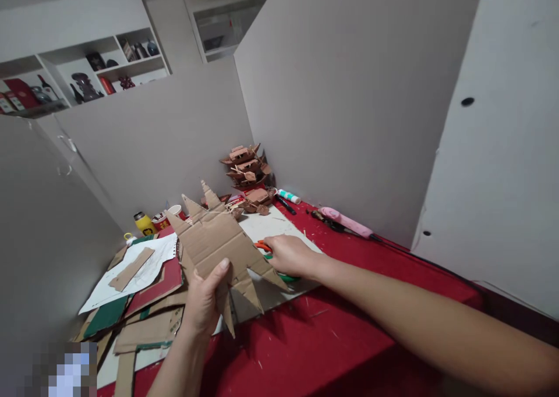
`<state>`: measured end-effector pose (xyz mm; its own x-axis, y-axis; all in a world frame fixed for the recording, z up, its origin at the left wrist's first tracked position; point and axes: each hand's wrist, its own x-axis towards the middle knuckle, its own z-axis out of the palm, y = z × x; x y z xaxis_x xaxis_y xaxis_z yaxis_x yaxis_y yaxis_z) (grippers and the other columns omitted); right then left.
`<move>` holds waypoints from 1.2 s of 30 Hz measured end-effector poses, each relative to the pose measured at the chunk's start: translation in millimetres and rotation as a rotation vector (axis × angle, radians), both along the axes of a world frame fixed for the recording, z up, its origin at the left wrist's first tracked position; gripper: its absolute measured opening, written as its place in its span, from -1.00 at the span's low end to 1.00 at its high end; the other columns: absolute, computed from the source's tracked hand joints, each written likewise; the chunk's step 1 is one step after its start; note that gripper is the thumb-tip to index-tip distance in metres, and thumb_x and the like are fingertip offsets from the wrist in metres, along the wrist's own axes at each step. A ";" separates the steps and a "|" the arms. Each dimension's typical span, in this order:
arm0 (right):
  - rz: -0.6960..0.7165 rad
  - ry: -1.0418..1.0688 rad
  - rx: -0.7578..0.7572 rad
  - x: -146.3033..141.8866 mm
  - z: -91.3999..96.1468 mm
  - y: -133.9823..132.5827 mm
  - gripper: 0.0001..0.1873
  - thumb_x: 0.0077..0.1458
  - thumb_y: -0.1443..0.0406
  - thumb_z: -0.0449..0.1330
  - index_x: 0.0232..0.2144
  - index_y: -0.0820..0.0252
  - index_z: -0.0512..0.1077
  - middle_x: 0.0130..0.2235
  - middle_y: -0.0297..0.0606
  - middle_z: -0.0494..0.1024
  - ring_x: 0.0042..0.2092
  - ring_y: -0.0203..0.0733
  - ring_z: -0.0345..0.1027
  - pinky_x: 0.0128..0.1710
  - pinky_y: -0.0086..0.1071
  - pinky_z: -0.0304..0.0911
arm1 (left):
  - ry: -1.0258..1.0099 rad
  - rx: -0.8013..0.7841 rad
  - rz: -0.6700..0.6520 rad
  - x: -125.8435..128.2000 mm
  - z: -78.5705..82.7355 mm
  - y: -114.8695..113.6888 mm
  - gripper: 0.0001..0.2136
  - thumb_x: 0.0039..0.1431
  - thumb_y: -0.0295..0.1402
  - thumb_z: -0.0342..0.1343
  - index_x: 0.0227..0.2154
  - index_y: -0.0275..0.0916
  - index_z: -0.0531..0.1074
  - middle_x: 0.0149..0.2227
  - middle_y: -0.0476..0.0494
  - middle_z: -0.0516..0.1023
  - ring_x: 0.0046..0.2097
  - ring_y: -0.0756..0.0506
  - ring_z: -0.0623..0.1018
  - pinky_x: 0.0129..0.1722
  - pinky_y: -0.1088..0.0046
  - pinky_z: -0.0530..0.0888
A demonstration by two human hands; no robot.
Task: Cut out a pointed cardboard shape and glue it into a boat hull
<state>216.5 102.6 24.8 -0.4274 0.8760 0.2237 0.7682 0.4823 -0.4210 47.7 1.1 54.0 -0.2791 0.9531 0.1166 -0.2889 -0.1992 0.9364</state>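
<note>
My left hand [207,292] grips a piece of brown cardboard [218,243] cut with long pointed spikes along two sides, the thumb pressed on its face. It is held up at a tilt above the table. At its right edge my right hand [290,256] is closed around scissors [263,246] with orange and green handles. The cardboard hides the blades, so I cannot tell whether they touch it. Beneath both hands lies a white board [279,225] on the red table cover [305,350].
Cardboard scraps [148,327] and a drawn-on paper sheet [157,269] are piled at left. Behind stand a yellow bottle [145,223], a paper cup [176,212] and stacked cardboard boat models [247,167]. A pink glue gun [347,222] and glue stick [289,196] lie near the right wall.
</note>
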 end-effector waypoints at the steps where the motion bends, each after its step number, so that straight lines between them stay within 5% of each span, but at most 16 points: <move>1: -0.010 -0.044 0.012 0.5 -0.5 1.0 -0.65 0.00 0.19 0.14 -0.24 0.30 0.54 -0.20 0.14 0.59 -0.17 0.19 0.48 -0.25 -0.22 0.24 | -0.004 0.004 -0.003 0.9 0.1 0.1 -0.42 -0.19 -0.28 0.40 -0.02 -0.22 0.43 -0.16 -0.19 0.63 -0.20 -0.17 0.62 -0.23 0.38 0.52; 5: -0.076 -0.177 0.037 4.2 -0.8 8.2 -0.61 0.05 0.16 0.12 -0.18 0.32 0.52 -0.16 0.14 0.58 -0.10 0.19 0.46 -0.20 -0.20 0.26 | -0.003 -0.003 -0.018 0.8 -2.8 1.0 -0.46 -0.13 -0.25 0.37 -0.03 -0.24 0.43 -0.14 -0.23 0.63 -0.17 -0.20 0.62 -0.14 0.29 0.52; 13: -0.195 -0.332 -0.019 15.5 1.4 25.9 -0.66 0.23 0.15 0.12 -0.05 0.27 0.40 -0.03 -0.12 0.47 -0.05 -0.10 0.40 -0.05 -0.11 0.33 | 0.201 0.029 0.004 -6.8 -15.2 5.7 -0.59 0.02 -0.19 0.26 -0.09 -0.28 0.49 -0.32 -0.19 0.65 -0.44 -0.13 0.62 -0.40 0.35 0.55; 17: -0.209 -0.342 -0.059 17.5 2.2 29.4 -0.67 0.24 0.20 0.14 -0.01 0.25 0.37 0.00 -0.13 0.44 -0.05 -0.11 0.39 -0.07 -0.12 0.36 | 0.435 0.199 0.117 -13.0 -19.6 8.5 -0.65 0.07 -0.19 0.22 -0.11 -0.24 0.53 -0.16 -0.21 0.64 -0.14 -0.24 0.61 -0.12 0.19 0.53; 20: -0.188 -0.296 -0.083 19.0 5.7 26.6 -0.67 0.24 0.20 0.13 0.00 0.24 0.37 0.01 -0.13 0.43 -0.05 -0.11 0.39 -0.08 -0.13 0.36 | 0.644 0.378 0.226 -20.2 -19.7 8.8 -0.68 -0.03 -0.26 0.29 -0.16 -0.16 0.59 -0.03 -0.17 0.59 0.07 -0.27 0.49 0.16 0.08 0.31; 24: -0.134 -0.152 -0.102 21.2 12.2 20.5 -0.67 0.22 0.18 0.15 -0.05 0.27 0.39 -0.02 -0.12 0.45 -0.05 -0.09 0.38 -0.07 -0.11 0.34 | 0.960 0.624 0.353 -27.6 -20.3 6.7 -0.68 0.02 -0.41 0.23 -0.12 -0.03 0.57 0.03 -0.12 0.56 0.16 -0.24 0.40 0.30 0.02 -0.06; 28: -0.066 0.140 -0.098 18.2 16.0 19.5 -0.62 0.18 0.10 0.14 -0.20 0.35 0.45 -0.06 0.05 0.48 0.01 0.04 0.33 -0.08 -0.21 0.25 | 1.421 0.923 0.629 -29.4 -21.8 4.1 -0.56 0.15 -0.54 0.07 0.08 -0.07 0.43 0.06 -0.25 0.52 0.17 -0.22 0.39 0.27 -0.04 -0.04; 33: 0.233 0.540 -0.318 12.2 16.8 13.3 -0.31 0.18 -0.17 -0.16 -0.32 0.31 0.45 -0.36 -0.19 0.53 -0.34 -0.23 0.41 -0.39 -0.42 0.25 | 1.532 0.945 0.691 -28.9 -20.6 5.1 -0.55 0.15 -0.60 0.04 0.08 -0.12 0.43 0.04 -0.28 0.53 0.18 -0.21 0.37 0.27 -0.03 -0.05; 36: 0.424 0.694 -0.513 13.7 16.6 3.0 -0.23 0.05 -0.28 -0.10 -0.40 0.32 0.45 -0.46 -0.23 0.51 -0.44 -0.28 0.38 -0.46 -0.44 0.25 | 1.574 0.941 0.679 -29.1 -21.6 7.9 -0.58 0.16 -0.59 0.02 0.05 -0.15 0.46 0.03 -0.29 0.54 0.18 -0.21 0.37 0.27 -0.03 -0.05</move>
